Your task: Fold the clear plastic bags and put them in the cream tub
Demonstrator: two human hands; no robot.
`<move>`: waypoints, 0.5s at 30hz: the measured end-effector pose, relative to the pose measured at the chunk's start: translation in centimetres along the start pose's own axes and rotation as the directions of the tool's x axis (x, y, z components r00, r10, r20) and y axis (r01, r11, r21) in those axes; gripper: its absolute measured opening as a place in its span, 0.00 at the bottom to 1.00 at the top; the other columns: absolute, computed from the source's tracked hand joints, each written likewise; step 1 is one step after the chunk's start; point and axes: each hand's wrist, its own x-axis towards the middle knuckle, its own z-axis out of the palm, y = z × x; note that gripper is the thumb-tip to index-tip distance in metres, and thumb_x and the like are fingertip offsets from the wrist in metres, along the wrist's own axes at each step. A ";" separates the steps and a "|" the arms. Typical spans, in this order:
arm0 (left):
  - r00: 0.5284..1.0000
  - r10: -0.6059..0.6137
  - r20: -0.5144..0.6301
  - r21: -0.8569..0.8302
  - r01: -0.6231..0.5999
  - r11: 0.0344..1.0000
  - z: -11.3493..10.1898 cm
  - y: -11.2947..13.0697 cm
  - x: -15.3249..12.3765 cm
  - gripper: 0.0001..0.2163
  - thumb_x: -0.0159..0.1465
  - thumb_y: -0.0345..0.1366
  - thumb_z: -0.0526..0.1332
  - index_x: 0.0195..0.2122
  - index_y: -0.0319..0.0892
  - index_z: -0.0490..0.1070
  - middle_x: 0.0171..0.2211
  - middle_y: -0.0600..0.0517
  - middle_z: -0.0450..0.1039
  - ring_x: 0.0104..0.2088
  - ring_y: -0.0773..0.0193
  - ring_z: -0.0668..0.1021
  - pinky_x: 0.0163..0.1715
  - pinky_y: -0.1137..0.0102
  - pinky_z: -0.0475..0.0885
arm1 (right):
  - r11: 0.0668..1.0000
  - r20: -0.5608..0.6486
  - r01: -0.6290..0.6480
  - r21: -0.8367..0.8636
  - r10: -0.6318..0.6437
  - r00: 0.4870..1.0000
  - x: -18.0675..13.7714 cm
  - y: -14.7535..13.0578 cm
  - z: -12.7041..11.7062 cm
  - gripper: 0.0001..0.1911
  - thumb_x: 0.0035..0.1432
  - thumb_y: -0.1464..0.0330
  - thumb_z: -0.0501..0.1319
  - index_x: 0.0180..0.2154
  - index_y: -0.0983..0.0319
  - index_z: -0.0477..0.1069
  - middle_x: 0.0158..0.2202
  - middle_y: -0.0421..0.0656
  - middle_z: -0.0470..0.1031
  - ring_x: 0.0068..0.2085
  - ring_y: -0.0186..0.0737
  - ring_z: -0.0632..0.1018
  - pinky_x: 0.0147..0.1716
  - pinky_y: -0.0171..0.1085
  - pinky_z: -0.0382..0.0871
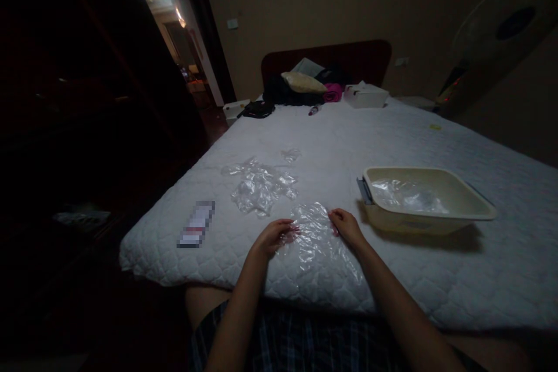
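Observation:
A crinkled clear plastic bag lies spread on the white quilted bed in front of me. My left hand grips its left side, fingers closed on the film. At the upper right edge, my right hand pinches the same bag. Beyond my left hand is a loose heap of clear plastic bags, with a small clear piece just past it. To the right stands a cream plastic basin with grey handles, holding more clear plastic.
A blurred-out rectangular object lies on the bed at left. Toward the headboard are piled clothes, a black bag and a white box. A fan stands at the right. Plastic shows in the dark area left.

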 end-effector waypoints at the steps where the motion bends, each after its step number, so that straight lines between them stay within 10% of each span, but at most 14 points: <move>1: 1.000 -0.014 0.001 0.033 0.014 0.999 -0.2 0.3 -0.3 0.13 0.50 0.26 0.63 0.38 0.36 0.66 0.31 0.44 0.75 0.32 0.59 0.78 0.30 0.70 0.72 | 1.000 0.024 -0.005 -0.003 0.005 1.000 0.3 0.1 -0.2 0.16 0.47 0.55 0.57 0.27 0.63 0.65 0.16 0.35 0.64 0.14 0.30 0.65 0.13 0.30 0.59; 15: 0.994 0.089 -0.063 0.151 -0.079 0.985 -1.0 0.0 -0.3 0.11 0.48 0.27 0.63 0.33 0.37 0.64 0.24 0.46 0.73 0.24 0.63 0.77 0.18 0.76 0.66 | 0.963 0.186 -0.118 0.242 0.074 0.980 0.2 -0.6 -2.2 0.22 0.39 0.64 0.66 0.38 0.63 0.65 0.24 0.37 0.68 0.23 0.30 0.70 0.21 0.30 0.62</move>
